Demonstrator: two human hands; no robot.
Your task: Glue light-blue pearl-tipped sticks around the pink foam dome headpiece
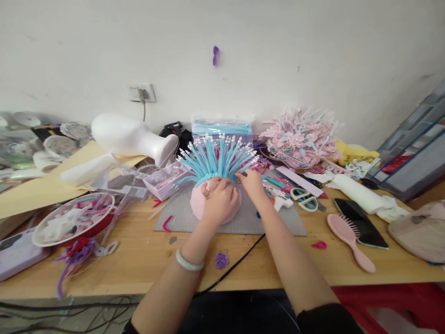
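A pink dome-shaped base [197, 204] sits on a grey cutting mat [278, 223]. From its far side a fan of light-blue fuzzy stems, apparently pipe cleaners [212, 160], spreads upward with white beads at the tips. My left hand [219, 198] lies over the dome with its fingers bent around the top, gripping it near the foot of the stems. At the fan's right edge, my right hand [251, 184] has thumb and fingers pinched together at a blue pipe cleaner. The exact contact at those fingertips is too small to make out.
Scissors [307, 202] and a white glue gun [282, 203] lie right of the hands. Farther right are a pink hairbrush [351, 241] and a phone [365, 223]. A scrap-filled bowl [40, 237] and white foam head [121, 134] stand left. A black cable [239, 260] crosses the front.
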